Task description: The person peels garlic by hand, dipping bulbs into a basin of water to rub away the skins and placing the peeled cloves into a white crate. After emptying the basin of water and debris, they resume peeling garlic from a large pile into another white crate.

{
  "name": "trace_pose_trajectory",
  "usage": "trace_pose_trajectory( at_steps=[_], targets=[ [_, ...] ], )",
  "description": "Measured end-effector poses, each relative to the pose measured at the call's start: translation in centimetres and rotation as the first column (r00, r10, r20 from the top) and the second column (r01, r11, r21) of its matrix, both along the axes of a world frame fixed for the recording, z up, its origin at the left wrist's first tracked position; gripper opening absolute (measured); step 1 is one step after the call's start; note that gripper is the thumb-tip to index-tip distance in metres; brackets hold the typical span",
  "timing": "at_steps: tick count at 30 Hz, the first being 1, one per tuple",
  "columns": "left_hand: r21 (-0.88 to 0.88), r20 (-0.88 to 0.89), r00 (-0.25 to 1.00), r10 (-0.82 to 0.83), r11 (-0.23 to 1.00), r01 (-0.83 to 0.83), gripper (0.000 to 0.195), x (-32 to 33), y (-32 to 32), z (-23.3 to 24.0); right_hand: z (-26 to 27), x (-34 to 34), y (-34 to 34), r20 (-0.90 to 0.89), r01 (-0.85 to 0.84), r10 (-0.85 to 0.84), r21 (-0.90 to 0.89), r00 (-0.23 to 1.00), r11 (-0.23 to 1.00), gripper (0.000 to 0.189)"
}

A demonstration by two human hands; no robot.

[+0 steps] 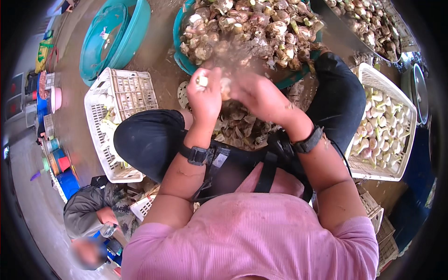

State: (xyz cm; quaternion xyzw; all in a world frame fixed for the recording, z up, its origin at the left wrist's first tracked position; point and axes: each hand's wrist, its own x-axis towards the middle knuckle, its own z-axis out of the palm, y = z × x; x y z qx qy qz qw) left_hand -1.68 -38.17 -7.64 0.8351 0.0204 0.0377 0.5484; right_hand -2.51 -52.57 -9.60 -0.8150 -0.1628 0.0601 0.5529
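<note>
My left hand [205, 96] grips a garlic bulb [225, 89], mostly covered by the fingers. A pale cut stem end [202, 81] pokes out above the thumb side of that fist. Close beside the bulb, my right hand [260, 96] is blurred by motion, with its fingers bent toward it; whether they hold anything is hidden. Beyond both hands stands a teal tub [177, 57] heaped with unpeeled, soil-stained garlic bulbs [259, 28]. Loose dry skins [245, 127] lie on the ground between my legs.
White plastic crates of cleaned garlic stand at my left [96, 140] and right [407, 140]. A teal basin [140, 31] holding a few scraps is at upper left. More unpeeled garlic [371, 28] lies at upper right. Another person [87, 210] sits at lower left.
</note>
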Motion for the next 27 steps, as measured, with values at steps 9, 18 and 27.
trace_pose_trajectory(
  at_steps=[9,18,27],
  targets=[
    [-0.152,-0.064,0.994,0.091,0.983,-0.1,0.026,0.2,-0.6,0.1,-0.5,1.2,0.4,-0.086,0.122,-0.11,0.154,0.99,0.98,0.019],
    [-0.372,-0.622,0.765,0.168,0.797,-0.477,0.045,1.8,1.3,-1.3,-2.8,-4.7,-0.4,-0.073,-0.217,0.24,-0.722,0.968,0.657,0.021],
    [-0.37,-0.312,0.946,0.084,0.906,-0.203,0.067,0.8,0.9,-1.7,-2.0,1.0,-4.8,0.037,0.31,0.731,0.89,0.681,-0.334,0.052]
  ],
)
